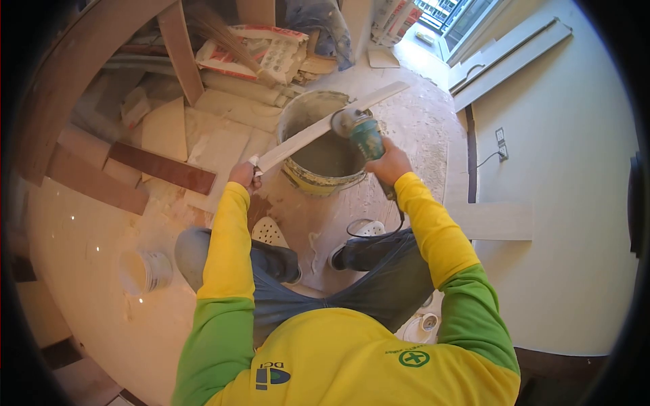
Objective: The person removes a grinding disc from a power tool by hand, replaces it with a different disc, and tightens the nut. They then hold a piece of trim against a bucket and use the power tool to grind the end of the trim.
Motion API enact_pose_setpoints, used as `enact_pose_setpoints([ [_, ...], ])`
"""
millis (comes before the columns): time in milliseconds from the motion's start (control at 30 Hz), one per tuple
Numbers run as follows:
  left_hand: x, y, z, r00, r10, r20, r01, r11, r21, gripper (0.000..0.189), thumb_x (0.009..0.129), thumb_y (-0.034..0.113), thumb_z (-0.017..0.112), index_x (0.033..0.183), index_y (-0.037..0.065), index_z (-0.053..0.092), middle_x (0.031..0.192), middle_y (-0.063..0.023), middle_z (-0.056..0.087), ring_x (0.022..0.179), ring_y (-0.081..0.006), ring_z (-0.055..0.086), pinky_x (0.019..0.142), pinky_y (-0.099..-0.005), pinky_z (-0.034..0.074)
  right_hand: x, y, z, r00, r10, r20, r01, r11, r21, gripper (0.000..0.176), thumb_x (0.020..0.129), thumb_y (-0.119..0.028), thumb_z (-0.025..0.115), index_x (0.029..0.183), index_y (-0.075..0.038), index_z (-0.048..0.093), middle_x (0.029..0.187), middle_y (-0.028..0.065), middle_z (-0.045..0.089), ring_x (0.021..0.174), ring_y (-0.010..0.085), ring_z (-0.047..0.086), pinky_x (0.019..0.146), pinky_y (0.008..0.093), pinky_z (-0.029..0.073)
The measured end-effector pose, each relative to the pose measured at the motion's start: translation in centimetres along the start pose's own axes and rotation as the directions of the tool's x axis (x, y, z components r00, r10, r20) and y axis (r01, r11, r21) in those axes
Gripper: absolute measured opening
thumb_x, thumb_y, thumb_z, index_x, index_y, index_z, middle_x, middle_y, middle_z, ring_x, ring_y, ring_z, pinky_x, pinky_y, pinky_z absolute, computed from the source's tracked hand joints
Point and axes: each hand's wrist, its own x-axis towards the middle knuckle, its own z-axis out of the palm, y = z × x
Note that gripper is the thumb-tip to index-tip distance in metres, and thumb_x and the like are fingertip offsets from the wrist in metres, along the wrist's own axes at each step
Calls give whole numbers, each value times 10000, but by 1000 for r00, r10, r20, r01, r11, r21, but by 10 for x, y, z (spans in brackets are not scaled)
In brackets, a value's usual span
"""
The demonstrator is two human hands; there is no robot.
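I squat in front of a dirty bucket (308, 177) holding grey mortar. A long pale tile strip (308, 133) lies across the bucket's rim, running from lower left to upper right. My left hand (242, 174) grips the strip's near end. My right hand (388, 162) holds a teal angle grinder (365, 135), whose disc sits on the strip above the bucket. The grinder's black cord (369, 233) trails down past my right knee.
Brown tile pieces (162, 168) and beige offcuts lie on the floor at left. Cement sacks (264, 51) and planks are stacked behind the bucket. A small white tub (145, 271) stands at lower left. A wall outlet (501, 143) and a pale board (494, 220) are at right.
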Motion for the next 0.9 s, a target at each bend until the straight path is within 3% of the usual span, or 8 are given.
enact_pose_setpoints([
  [133,3,0,-2,1000,-22,-3,22,1000,-19,255,984,263,611,859,47,556,657,-63,476,453,-151,401,400,-315,319,44,35,-23,984,125,-124,-128,992,-14,717,653,-320,795,1292,-69,587,1144,240,694,1075,403,664,956,434,524],
  [367,-4,7,1,999,-43,20,43,999,-11,236,1009,286,597,866,109,536,642,-28,463,460,-144,405,426,-296,333,74,61,-46,973,204,-113,-197,978,71,729,648,-311,788,1306,-66,592,1144,228,699,1078,387,668,954,405,525],
  [467,2,6,-1,998,-63,2,63,998,-3,230,1008,287,600,870,113,536,627,-24,454,456,-140,399,423,-296,331,56,52,-35,985,131,-114,-119,987,111,692,654,-311,790,1268,-57,599,1139,233,698,1074,396,665,955,411,523],
  [667,2,6,3,998,-64,-30,64,998,-5,243,995,293,617,860,111,530,595,-18,421,450,-143,390,421,-296,323,-7,4,4,996,-81,38,80,996,28,757,674,-288,780,1367,-127,521,1078,258,693,1018,431,665,906,453,533],
  [900,7,4,-2,998,-61,-12,61,998,-33,232,993,266,609,851,93,547,634,-25,450,463,-141,391,423,-303,345,-38,-28,18,971,-184,154,177,982,61,764,685,-280,775,1377,-138,483,1024,272,685,979,468,645,883,494,531],
])
